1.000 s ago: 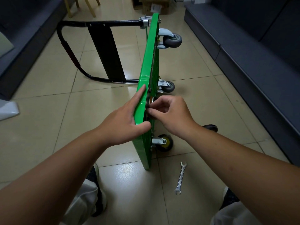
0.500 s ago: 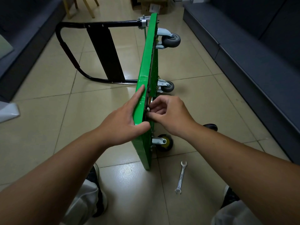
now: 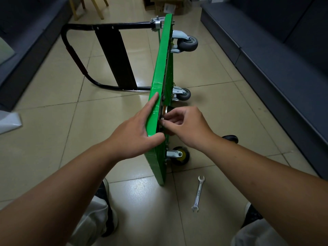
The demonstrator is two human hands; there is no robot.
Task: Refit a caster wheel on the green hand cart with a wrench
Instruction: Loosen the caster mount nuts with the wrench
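With the left hand (image 3: 134, 134) pressed flat on the green hand cart (image 3: 159, 68), the right hand (image 3: 188, 126) pinches a fastener (image 3: 162, 120) (mostly hidden), the wrench (image 3: 198, 193) lying on the floor nearer that hand, its length pointing cartward.

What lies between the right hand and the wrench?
Between right hand and wrench: the yellow-hubbed caster, then bare floor tile, seen in the head view.
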